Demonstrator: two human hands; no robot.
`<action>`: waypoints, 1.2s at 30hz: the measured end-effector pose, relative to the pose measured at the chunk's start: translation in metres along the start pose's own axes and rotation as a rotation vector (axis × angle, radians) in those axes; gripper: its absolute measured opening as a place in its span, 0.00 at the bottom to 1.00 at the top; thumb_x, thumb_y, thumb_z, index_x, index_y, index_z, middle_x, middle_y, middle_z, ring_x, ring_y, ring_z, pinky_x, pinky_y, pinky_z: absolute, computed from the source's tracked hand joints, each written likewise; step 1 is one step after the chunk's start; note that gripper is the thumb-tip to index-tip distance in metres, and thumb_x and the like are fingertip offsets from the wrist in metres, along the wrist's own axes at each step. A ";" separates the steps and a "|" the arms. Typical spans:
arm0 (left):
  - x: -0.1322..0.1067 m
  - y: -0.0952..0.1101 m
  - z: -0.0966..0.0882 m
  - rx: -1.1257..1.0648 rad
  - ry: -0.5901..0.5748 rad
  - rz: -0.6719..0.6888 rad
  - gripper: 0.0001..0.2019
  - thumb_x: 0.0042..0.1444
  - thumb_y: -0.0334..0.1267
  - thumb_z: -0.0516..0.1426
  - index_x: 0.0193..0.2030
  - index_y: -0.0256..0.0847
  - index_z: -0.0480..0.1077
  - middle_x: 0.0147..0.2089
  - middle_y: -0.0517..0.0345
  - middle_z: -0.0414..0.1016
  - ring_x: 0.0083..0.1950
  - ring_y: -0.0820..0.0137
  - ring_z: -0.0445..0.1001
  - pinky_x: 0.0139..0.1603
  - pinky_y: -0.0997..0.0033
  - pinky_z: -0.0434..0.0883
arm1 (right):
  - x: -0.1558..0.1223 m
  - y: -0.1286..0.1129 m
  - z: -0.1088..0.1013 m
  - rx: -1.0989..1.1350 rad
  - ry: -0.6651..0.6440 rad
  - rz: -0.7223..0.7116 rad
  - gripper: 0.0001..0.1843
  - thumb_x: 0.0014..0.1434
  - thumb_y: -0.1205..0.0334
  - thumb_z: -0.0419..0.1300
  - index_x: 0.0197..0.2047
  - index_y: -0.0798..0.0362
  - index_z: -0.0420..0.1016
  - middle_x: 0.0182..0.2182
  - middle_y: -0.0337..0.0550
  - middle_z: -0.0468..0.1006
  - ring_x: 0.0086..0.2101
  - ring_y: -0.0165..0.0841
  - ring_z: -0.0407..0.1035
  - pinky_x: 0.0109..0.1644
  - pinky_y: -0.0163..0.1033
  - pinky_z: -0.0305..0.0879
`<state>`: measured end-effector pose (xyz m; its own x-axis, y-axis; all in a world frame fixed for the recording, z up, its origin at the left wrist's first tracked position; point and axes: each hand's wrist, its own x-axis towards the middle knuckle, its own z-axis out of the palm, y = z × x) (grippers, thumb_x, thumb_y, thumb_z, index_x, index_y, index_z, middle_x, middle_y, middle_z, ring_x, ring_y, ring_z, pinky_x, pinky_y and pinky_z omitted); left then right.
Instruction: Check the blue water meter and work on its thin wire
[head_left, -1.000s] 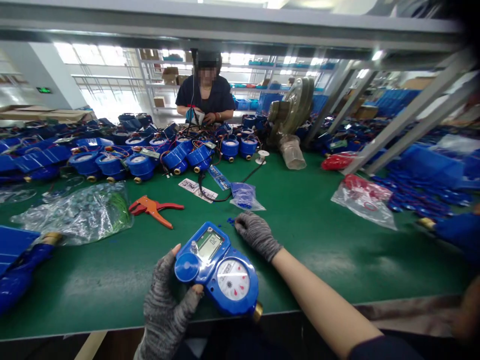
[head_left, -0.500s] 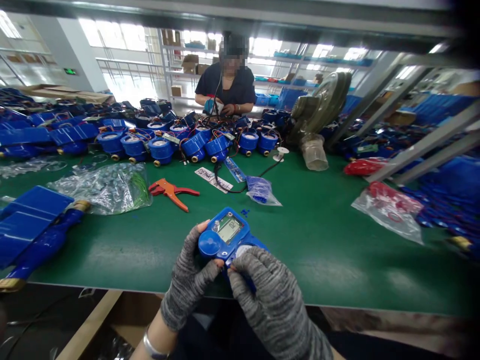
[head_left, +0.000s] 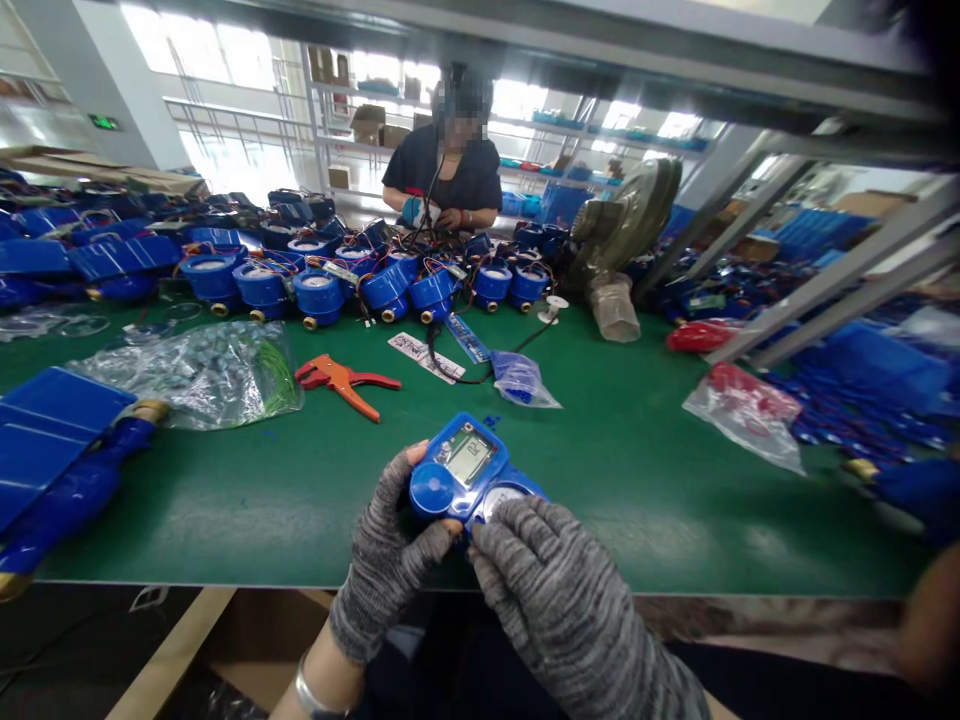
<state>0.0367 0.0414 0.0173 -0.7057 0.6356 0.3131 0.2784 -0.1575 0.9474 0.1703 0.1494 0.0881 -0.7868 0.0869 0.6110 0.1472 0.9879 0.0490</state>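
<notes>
Both gloved hands grip one blue water meter (head_left: pixel 469 470) at the near edge of the green surface (head_left: pixel 622 480), low in the middle of the frame. The left hand (head_left: pixel 390 560) clasps it from the side, thumb on the round blue cap, while the right hand (head_left: pixel 559 590) lies over the dial end with its fingers (head_left: pixel 499 530) curled onto the casing; both hands are clenched on the meter. The small display faces up, so this looks like a check or adjustment of the meter, and any further handling seems to call for a steady two-handed hold with the display kept in sight. Further back lie orange pliers (head_left: pixel 341 380), a clear bag of small parts (head_left: pixel 202 375) at left, a small blue bag (head_left: pixel 521 380) and a row of wired blue meters (head_left: pixel 352 285). A person in a dark top (head_left: pixel 446 170) works on the far side, with shelving and bright windows in the upper left.
</notes>
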 end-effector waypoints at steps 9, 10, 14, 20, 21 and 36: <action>0.003 0.008 0.009 -0.010 0.079 -0.015 0.28 0.54 0.43 0.64 0.61 0.54 0.62 0.59 0.60 0.68 0.58 0.65 0.68 0.60 0.70 0.66 | -0.015 0.003 0.009 0.045 0.001 -0.118 0.10 0.64 0.70 0.55 0.41 0.50 0.78 0.37 0.40 0.80 0.42 0.35 0.72 0.65 0.49 0.53; 0.002 0.009 0.009 -0.022 0.083 -0.023 0.28 0.54 0.43 0.64 0.61 0.54 0.62 0.59 0.60 0.68 0.58 0.65 0.68 0.59 0.70 0.66 | -0.014 0.002 0.007 0.058 0.020 -0.124 0.11 0.64 0.71 0.54 0.40 0.51 0.77 0.37 0.39 0.80 0.42 0.34 0.72 0.67 0.49 0.50; 0.000 0.017 0.013 -0.027 0.097 -0.074 0.27 0.55 0.45 0.63 0.60 0.52 0.61 0.59 0.58 0.67 0.57 0.64 0.68 0.59 0.68 0.66 | -0.010 0.012 -0.005 0.201 0.021 -0.101 0.10 0.64 0.68 0.54 0.44 0.52 0.76 0.38 0.41 0.80 0.42 0.36 0.72 0.63 0.50 0.57; 0.005 0.020 0.028 0.021 0.189 -0.098 0.32 0.51 0.48 0.65 0.60 0.50 0.59 0.60 0.55 0.63 0.59 0.60 0.64 0.62 0.61 0.62 | 0.005 0.108 0.031 0.383 -0.065 0.501 0.11 0.65 0.62 0.52 0.45 0.54 0.74 0.42 0.46 0.78 0.41 0.35 0.73 0.48 0.39 0.70; 0.008 0.020 0.029 0.021 0.196 -0.089 0.32 0.50 0.48 0.65 0.60 0.50 0.59 0.59 0.55 0.63 0.59 0.59 0.64 0.62 0.60 0.62 | 0.010 0.124 0.046 0.293 -0.169 0.535 0.12 0.64 0.64 0.51 0.46 0.54 0.74 0.43 0.47 0.78 0.41 0.35 0.73 0.47 0.39 0.70; 0.034 0.027 0.001 -0.418 -0.068 -0.338 0.28 0.56 0.43 0.61 0.63 0.52 0.60 0.66 0.56 0.62 0.65 0.56 0.62 0.61 0.63 0.67 | 0.025 0.154 0.103 0.113 -0.453 0.417 0.13 0.63 0.65 0.54 0.44 0.57 0.78 0.44 0.54 0.77 0.45 0.39 0.71 0.50 0.38 0.64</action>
<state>0.0206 0.0592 0.0533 -0.6632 0.7485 -0.0054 -0.2493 -0.2141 0.9445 0.1115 0.3166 0.0291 -0.8565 0.4893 0.1642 0.4516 0.8645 -0.2205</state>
